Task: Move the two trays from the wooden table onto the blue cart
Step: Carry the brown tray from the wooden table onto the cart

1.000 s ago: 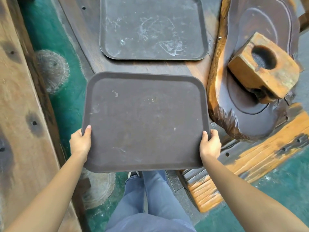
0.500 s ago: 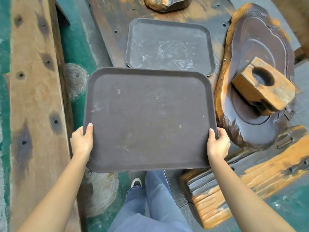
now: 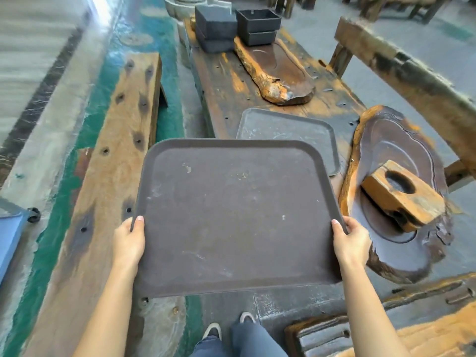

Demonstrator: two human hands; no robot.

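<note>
A dark brown tray (image 3: 237,217) is held flat in the air in front of me, clear of the table. My left hand (image 3: 128,240) grips its left edge and my right hand (image 3: 351,240) grips its right edge, thumbs on top. Behind it a second, greyer tray (image 3: 286,130) lies on the wooden table (image 3: 221,81), its near part hidden by the held tray. A corner of the blue cart (image 3: 9,233) with a small black wheel shows at the far left edge.
A wooden bench (image 3: 113,155) runs along the left. On the table sit a carved wooden slab (image 3: 401,171) with an orange block (image 3: 401,199), a long root tray (image 3: 275,70) and dark boxes (image 3: 237,24). Green floor (image 3: 159,47) lies between bench and table.
The held tray has come up and back from the table. My view has lifted and swung, bringing the table's far end and the blue cart corner into sight.
</note>
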